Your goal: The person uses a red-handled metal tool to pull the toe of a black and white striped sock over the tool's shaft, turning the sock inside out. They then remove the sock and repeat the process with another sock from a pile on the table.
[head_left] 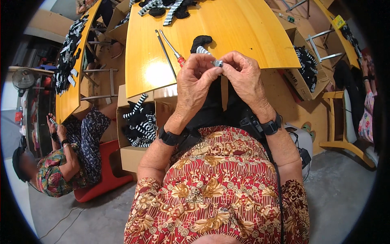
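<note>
Both my hands are raised over the near edge of the yellow table, their fingertips pinched close together. Between them is one end of a striped cloth tube (202, 50), grey-white and dark, with a black plush end lying on the tabletop. My left hand (196, 79) pinches this end from the left, and my right hand (245, 75) pinches it from the right. The fingers partly cover the piece, so its exact shape there is hidden. Just left of my left hand lies a screwdriver (180, 59) with a red handle, beside a long dark rod (165, 54).
More striped and black cloth pieces (172, 10) lie at the table's (239, 28) far edge. Cardboard boxes of such pieces stand left (136, 156) and right (319, 87). A person (61, 162) works at a side table on the left; another sits far right.
</note>
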Tool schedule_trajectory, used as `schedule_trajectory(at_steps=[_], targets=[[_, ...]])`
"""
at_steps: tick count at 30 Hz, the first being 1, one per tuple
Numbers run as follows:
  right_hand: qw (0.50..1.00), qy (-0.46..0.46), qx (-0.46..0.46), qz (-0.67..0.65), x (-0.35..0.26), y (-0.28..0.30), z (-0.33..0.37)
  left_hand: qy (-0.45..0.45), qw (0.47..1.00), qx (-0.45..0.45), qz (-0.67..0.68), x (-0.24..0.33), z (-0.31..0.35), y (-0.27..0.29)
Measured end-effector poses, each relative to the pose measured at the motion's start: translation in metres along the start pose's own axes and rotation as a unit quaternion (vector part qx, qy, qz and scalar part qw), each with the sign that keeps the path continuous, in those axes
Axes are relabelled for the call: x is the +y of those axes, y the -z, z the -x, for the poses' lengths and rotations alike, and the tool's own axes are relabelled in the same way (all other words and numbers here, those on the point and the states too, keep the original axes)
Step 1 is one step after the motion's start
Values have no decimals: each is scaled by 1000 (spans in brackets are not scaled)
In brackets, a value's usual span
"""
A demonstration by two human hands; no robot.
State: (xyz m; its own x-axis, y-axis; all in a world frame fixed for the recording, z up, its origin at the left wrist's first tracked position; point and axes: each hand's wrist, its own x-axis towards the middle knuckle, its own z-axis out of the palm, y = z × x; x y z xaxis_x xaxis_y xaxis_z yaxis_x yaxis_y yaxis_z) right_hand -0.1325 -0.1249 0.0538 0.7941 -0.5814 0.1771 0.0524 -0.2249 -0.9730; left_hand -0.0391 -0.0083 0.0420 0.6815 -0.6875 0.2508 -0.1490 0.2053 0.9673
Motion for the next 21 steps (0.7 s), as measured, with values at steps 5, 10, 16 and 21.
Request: schedule_trajectory(at_steps=[5,10,16,21], targets=[[1000,12,-6,18,3,0,2,-37,995,31,-90,-2,6,1],[999,-15,-27,-21,10,-2,4,-148,919,28,-365,4,6,8],[965,-86,-109,-221,20,-2,4,-149,916,14,-371,3,-3,15],[987,-54,-115,-94,14,0,4,60,986,-22,-153,1,2,18]])
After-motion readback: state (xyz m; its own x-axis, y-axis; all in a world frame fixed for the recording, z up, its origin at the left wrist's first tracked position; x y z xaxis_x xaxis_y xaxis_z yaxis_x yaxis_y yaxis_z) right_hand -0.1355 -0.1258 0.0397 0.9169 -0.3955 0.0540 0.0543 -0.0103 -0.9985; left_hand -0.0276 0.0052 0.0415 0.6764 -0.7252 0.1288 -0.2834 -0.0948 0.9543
